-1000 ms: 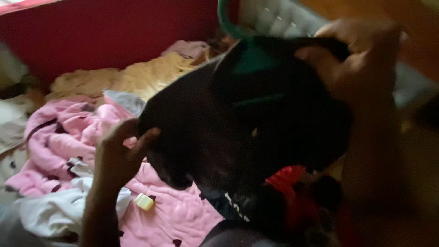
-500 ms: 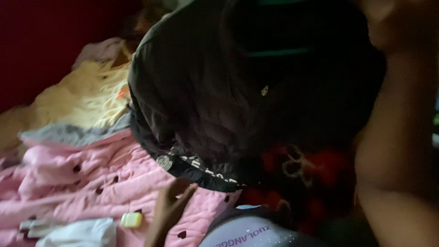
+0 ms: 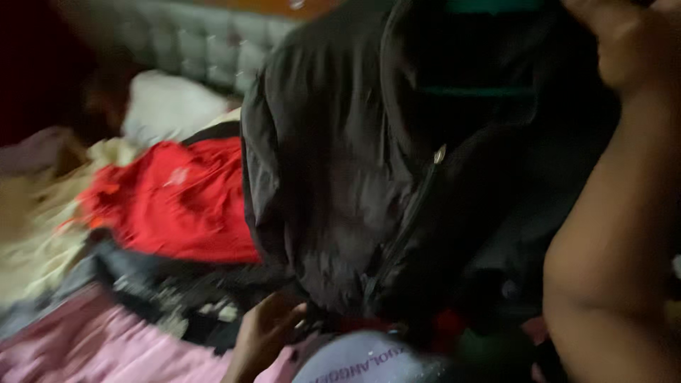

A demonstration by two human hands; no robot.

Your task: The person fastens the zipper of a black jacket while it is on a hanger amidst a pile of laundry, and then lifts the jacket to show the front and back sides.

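Note:
A black zip-up jacket [image 3: 340, 177] hangs on a green hanger [image 3: 489, 89] in front of me, filling the middle of the view. My right hand [image 3: 624, 42] is raised at the top right, closed around the top of the hanger and jacket. My left hand [image 3: 266, 330] is low in the middle, fingers at the jacket's bottom hem; whether it grips the hem is blurred.
Clothes lie heaped on a bed: a red garment [image 3: 170, 198], a pink quilted cover [image 3: 92, 347], a pale yellow piece [image 3: 28, 227], a white pillow [image 3: 170, 106]. A grey tufted headboard [image 3: 198, 42] runs behind.
The view swung right along the bed. The jacket was lifted higher and now hangs upright. My left hand slid from the jacket's side down to its bottom hem.

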